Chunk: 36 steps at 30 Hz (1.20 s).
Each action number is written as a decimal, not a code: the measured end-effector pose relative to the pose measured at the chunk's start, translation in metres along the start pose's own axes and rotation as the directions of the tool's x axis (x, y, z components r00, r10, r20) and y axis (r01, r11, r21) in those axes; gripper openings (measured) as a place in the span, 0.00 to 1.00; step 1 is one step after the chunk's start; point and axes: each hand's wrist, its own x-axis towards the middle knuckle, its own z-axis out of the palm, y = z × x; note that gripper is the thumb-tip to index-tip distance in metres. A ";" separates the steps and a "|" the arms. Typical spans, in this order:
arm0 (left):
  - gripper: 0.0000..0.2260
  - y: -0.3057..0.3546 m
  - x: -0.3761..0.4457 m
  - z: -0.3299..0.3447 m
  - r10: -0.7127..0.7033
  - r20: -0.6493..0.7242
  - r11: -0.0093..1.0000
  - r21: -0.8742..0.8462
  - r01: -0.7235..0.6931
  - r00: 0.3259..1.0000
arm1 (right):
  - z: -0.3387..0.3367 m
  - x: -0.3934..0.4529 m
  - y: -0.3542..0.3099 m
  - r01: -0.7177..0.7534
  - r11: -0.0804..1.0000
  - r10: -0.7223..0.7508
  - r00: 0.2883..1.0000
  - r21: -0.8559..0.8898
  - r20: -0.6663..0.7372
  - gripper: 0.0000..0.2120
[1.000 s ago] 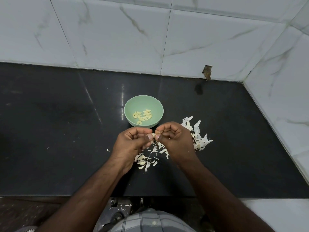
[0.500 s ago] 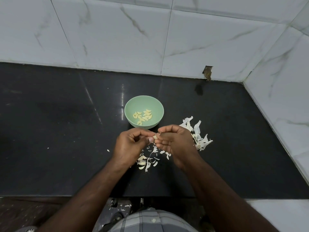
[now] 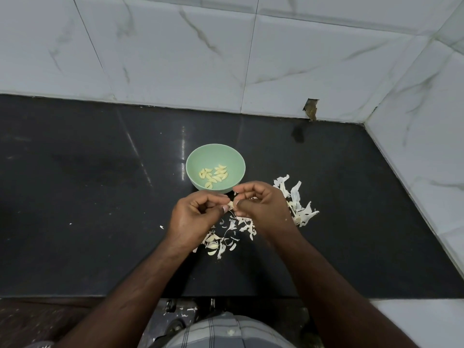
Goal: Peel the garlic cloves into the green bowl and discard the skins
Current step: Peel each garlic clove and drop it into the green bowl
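Note:
A green bowl stands on the black counter and holds several peeled garlic cloves. Just in front of it, my left hand and my right hand meet above the counter. Both pinch one small garlic clove between their fingertips. Loose white skins lie scattered under and between the hands. A bigger heap of skins lies to the right of my right hand.
The black counter runs to white marble wall tiles at the back and on the right. A small broken gap shows in the back tile. The counter's front edge is near my body, with skin bits on the floor below.
The two hands have stayed together at the clove, shifting only slightly; the fingers have worked on it. The bowl and skins have not moved.

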 end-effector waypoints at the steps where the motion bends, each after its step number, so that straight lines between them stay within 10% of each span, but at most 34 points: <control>1: 0.11 0.000 0.000 0.001 0.002 -0.009 1.000 -0.011 -0.002 1.000 | 0.001 0.000 0.000 -0.024 0.998 0.025 1.000 0.058 -0.012 0.12; 9: 0.12 0.002 -0.005 0.009 -0.066 -0.129 0.984 -0.174 0.043 0.989 | 0.002 0.000 0.004 -0.194 0.891 0.198 0.980 0.410 0.032 0.12; 16: 0.13 -0.001 -0.001 0.009 -0.112 -0.157 0.968 -0.239 0.072 0.981 | -0.011 0.000 0.002 0.105 0.960 -0.135 0.986 -0.259 -0.101 0.03; 23: 0.13 0.007 -0.004 0.015 -0.135 -0.141 0.970 -0.221 0.102 0.981 | 0.002 -0.001 0.005 0.105 0.874 -0.152 0.987 -0.475 -0.061 0.06; 31: 0.09 0.010 -0.007 0.012 -0.190 -0.095 0.920 -0.365 0.144 0.977 | 0.002 -0.004 0.001 -0.153 0.988 0.152 0.987 0.009 0.046 0.07; 36: 0.10 0.013 -0.004 0.012 -0.297 -0.006 0.811 -0.530 0.249 0.955 | -0.001 -0.006 -0.002 -0.098 0.995 0.095 0.993 0.037 0.076 0.05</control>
